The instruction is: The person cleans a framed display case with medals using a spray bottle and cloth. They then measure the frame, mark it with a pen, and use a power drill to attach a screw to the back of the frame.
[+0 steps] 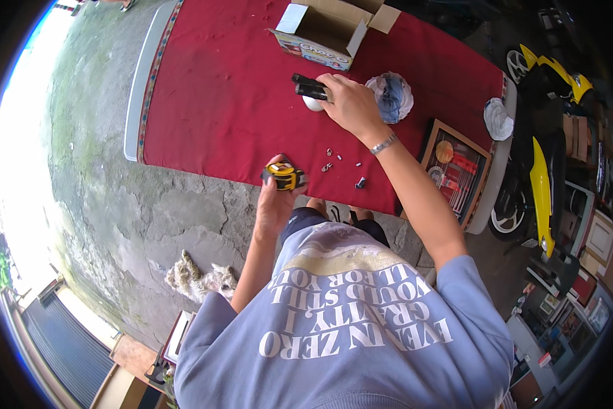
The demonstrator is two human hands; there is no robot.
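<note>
My left hand [273,203] is closed around a yellow and black tape measure [284,176] at the near edge of the red-covered table [214,88]. Farther off and to the right, my right hand [355,107] grips a black object with two stubby, rod-like parts [311,88]; its exact kind is unclear. A round white thing [312,103] shows just under that hand, and I cannot tell whether the hand touches it. Between my arms lie several tiny pieces, among them a small dark blue item [360,183] and a brownish metallic bit [327,167].
An open cardboard box [316,51] stands at the far side. Right of my right hand is a crumpled white and blue bundle [390,97]; another white one [498,119] sits at the right edge. A wooden-framed case [457,170] lies near my right forearm. A dog [201,276] lies on the floor.
</note>
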